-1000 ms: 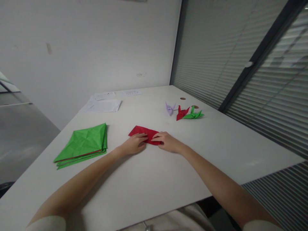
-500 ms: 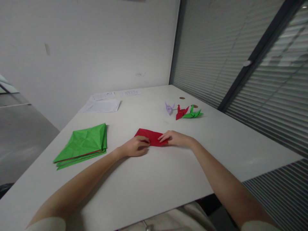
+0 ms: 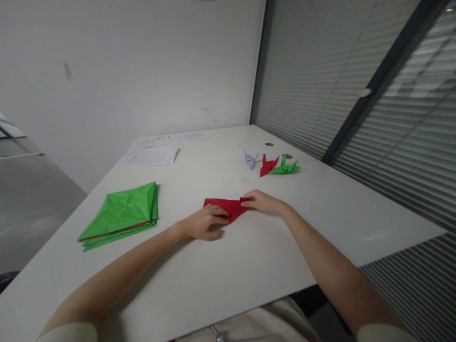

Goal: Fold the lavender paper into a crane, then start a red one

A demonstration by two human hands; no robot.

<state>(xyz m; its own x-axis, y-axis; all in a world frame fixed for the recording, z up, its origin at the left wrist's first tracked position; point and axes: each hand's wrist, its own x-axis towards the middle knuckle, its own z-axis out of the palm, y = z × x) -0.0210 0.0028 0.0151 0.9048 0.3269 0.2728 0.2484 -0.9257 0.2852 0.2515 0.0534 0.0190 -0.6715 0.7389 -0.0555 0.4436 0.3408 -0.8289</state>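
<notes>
A folded piece of red origami paper (image 3: pixel 231 207) lies on the white table in front of me, narrowing to the right. My left hand (image 3: pixel 205 222) covers its lower left part, fingers curled over and pressing on it; the thumb is bent underneath, near the tabletop. At the paper's right end, my right hand (image 3: pixel 261 201) pinches a corner between thumb and fingers, and that corner is slightly raised. Part of the paper is hidden under my left fingers.
To the left sits a stack of creased green paper (image 3: pixel 128 206) with a red edge showing. Further back are a lilac paper crane (image 3: pixel 250 160), a red crane (image 3: pixel 268 166) and a green crane (image 3: pixel 285 167). Printed sheets (image 3: pixel 151 156) lie at the far left of the table (image 3: pixel 213 285).
The red paper has turned and its outline has changed from a broad band to a tapering shape. My right hand has moved slightly up to its corner; my left has shifted slightly nearer me.
</notes>
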